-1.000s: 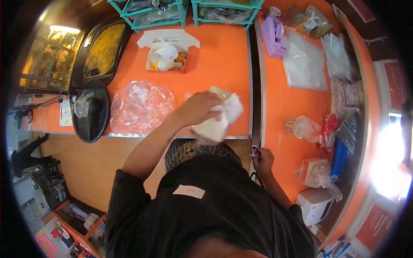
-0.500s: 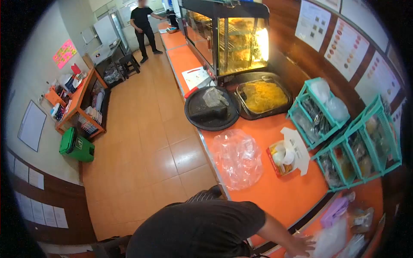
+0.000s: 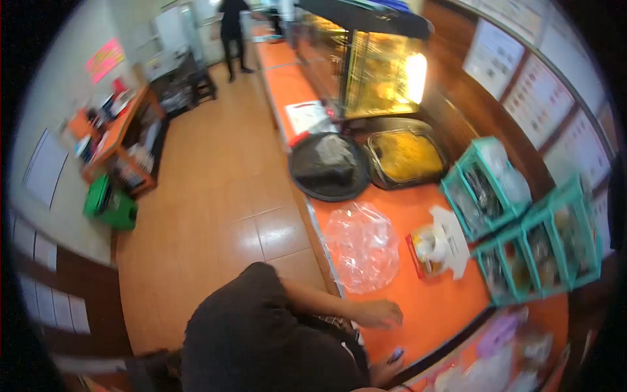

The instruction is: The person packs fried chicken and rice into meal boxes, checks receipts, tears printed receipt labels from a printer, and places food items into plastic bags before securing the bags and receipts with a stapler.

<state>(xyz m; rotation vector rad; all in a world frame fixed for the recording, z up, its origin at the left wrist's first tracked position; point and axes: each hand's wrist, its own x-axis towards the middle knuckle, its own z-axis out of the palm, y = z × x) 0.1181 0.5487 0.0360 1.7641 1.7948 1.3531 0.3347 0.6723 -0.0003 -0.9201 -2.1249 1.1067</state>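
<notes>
Fingers of the left hand (image 3: 379,314) look loosely bent and a bit apart, nothing in them that I can see, though it's blurry. Going by the head view with 12 at the top: they're over the orange counter (image 3: 434,320), can't tell if they touch it. Biggest thing close by is the clear plastic bag (image 3: 362,251), near the fingers at about 11 o'clock, roughly round, so no real long axis. Next down is the food box (image 3: 416,257), lid flipped out toward 3, off at 1 o'clock from those same fingers; its long side looks like it runs 11 to 5. Left hand is nearer to both. Right hand (image 3: 386,371) sits at 6 from the left, fingers pinched on a small dark item (image 3: 395,355), too tiny to ID.
</notes>
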